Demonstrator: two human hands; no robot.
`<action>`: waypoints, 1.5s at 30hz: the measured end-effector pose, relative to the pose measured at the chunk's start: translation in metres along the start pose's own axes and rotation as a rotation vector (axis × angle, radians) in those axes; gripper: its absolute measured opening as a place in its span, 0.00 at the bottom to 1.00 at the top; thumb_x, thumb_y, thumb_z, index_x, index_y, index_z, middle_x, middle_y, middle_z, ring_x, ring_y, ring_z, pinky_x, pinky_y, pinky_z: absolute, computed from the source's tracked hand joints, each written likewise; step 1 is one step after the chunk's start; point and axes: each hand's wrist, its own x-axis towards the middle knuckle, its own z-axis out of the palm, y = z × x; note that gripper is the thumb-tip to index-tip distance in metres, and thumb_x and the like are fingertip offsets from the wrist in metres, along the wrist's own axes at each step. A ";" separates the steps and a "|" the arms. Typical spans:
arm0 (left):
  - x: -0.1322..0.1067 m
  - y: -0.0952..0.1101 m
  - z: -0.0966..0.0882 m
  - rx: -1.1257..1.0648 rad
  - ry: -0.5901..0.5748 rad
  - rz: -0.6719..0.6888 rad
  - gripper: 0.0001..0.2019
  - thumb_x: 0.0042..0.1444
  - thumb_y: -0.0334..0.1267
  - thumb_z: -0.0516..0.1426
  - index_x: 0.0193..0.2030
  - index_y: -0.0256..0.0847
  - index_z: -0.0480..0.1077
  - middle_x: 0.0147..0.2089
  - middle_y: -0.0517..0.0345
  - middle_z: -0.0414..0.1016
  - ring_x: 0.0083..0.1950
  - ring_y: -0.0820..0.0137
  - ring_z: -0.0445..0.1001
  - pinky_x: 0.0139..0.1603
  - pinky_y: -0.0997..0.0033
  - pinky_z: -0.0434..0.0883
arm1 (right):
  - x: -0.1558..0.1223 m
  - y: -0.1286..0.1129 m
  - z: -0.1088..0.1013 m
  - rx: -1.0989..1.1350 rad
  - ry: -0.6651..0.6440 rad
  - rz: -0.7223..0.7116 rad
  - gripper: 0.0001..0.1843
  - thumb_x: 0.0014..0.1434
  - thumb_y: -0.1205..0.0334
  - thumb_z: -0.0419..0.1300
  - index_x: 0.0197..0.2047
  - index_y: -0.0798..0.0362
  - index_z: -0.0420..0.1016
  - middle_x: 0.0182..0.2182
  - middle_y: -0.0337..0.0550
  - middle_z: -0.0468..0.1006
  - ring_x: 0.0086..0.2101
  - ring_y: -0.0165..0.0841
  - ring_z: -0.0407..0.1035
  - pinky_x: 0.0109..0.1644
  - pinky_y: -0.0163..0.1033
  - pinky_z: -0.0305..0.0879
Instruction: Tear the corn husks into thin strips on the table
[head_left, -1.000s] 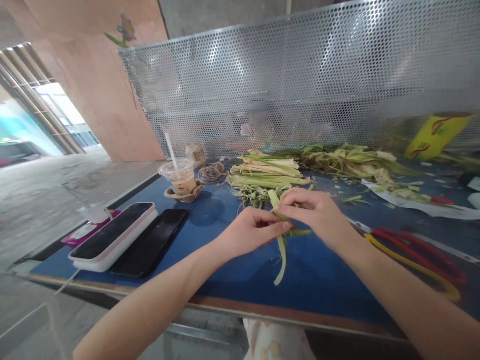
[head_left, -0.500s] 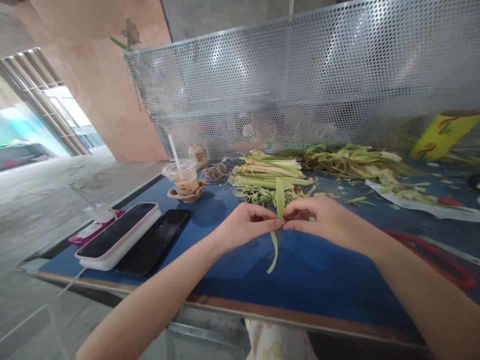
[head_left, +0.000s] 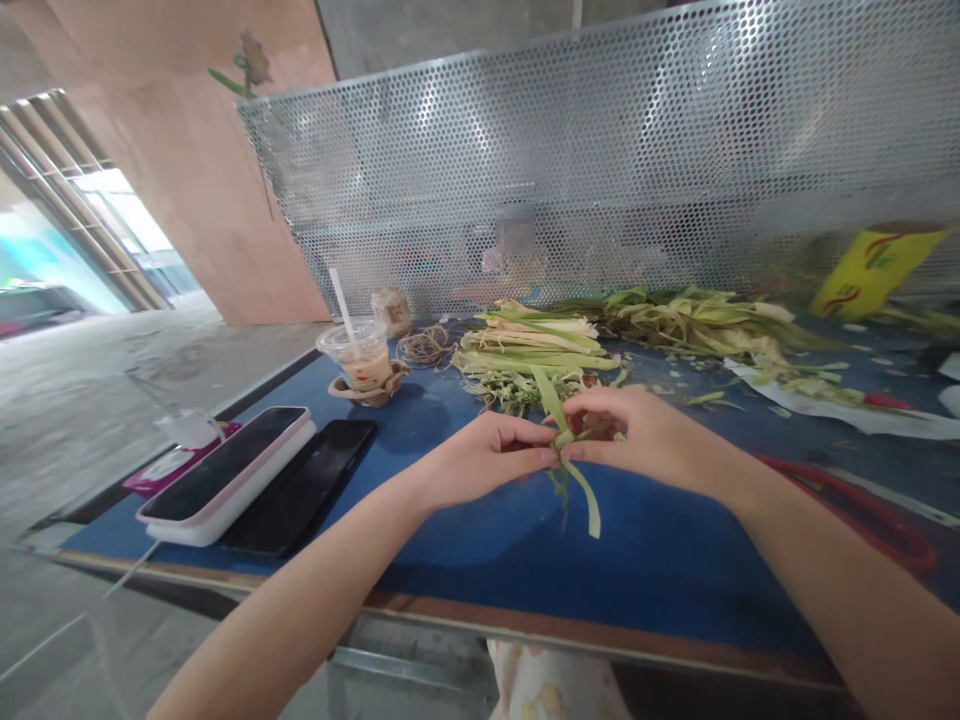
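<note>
A long, flat green leaf strip [head_left: 551,396] is pinched between my two hands over the blue tabletop. My left hand [head_left: 491,458] grips it from the left with thumb and fingers pressed together. From the right, my right hand [head_left: 637,435] pinches the same strip, fingertips nearly touching the left ones. One end points up and away; the other hangs below and bends to the right. Thin green bits, perhaps small stems, poke out under the fingers, partly hidden. Just beyond lie a bundle of pale green stalks [head_left: 529,345] and some curly small-leaved sprigs [head_left: 510,390].
Left are a plastic cup [head_left: 361,360] in a cardboard holder, twine [head_left: 426,346], a black phone [head_left: 304,488] and a pink-edged device [head_left: 229,470]. Right are a leafy heap [head_left: 690,320], white paper [head_left: 832,410], red-handled scissors [head_left: 862,520] and a yellow packet [head_left: 874,270]. A perforated metal panel [head_left: 480,170] stands behind.
The strip's upper end now leans left, and its lower end has swung from hanging left to bending right. Thin green bits show below the fingers. Both hands stay closed together.
</note>
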 end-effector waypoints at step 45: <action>-0.002 -0.003 0.005 -0.099 0.348 0.110 0.15 0.46 0.32 0.59 0.38 0.39 0.57 0.24 0.66 0.68 0.24 0.79 0.65 0.26 0.78 0.61 | 0.005 -0.002 0.014 0.555 0.331 0.149 0.11 0.46 0.53 0.63 0.28 0.51 0.73 0.26 0.38 0.72 0.28 0.28 0.66 0.32 0.34 0.61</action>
